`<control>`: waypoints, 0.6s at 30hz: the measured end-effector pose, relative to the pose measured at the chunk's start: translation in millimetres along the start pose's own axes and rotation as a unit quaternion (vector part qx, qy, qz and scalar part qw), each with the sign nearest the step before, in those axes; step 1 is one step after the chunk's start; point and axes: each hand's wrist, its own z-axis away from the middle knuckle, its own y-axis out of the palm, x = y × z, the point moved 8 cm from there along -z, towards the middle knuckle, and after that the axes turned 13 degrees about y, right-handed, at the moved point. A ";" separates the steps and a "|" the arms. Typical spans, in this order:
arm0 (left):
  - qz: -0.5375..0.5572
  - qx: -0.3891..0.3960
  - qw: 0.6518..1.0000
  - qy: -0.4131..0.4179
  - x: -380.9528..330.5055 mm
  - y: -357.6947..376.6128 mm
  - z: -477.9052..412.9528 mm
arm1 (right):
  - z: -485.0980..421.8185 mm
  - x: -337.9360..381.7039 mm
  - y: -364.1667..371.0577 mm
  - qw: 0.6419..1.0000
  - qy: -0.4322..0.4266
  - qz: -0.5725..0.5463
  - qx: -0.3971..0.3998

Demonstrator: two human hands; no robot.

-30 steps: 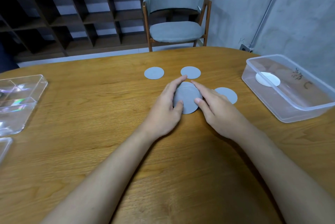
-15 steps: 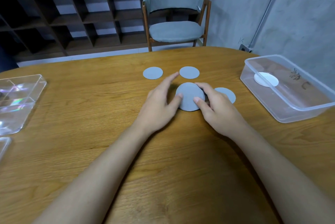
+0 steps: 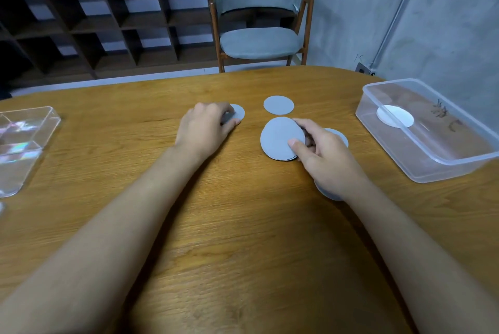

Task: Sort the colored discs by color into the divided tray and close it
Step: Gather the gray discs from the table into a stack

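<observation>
While right hand pinches disc stack, left hand covers another disc

Both my forearms are bare right up to the frame's edge, with no sleeve showing. My left hand and right hand wear nothing: no glove, ring, watch or band at either wrist
</observation>
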 end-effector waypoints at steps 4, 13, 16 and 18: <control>-0.042 -0.076 0.993 0.085 -23.1 -16.8 16.7 | -0.6 2.3 -0.8 1.000 -0.011 0.013 -0.013; 0.416 -0.116 0.895 -0.113 -18.4 -17.8 54.8 | 0.6 4.7 1.3 0.999 -0.027 0.007 -0.016; 0.488 -0.083 0.862 -0.110 -35.1 -5.9 53.8 | 1.1 6.8 3.5 0.999 -0.041 0.021 -0.016; 0.495 -0.072 0.859 -0.110 -40.8 1.7 52.4 | 0.9 8.4 4.6 0.998 -0.051 0.027 -0.014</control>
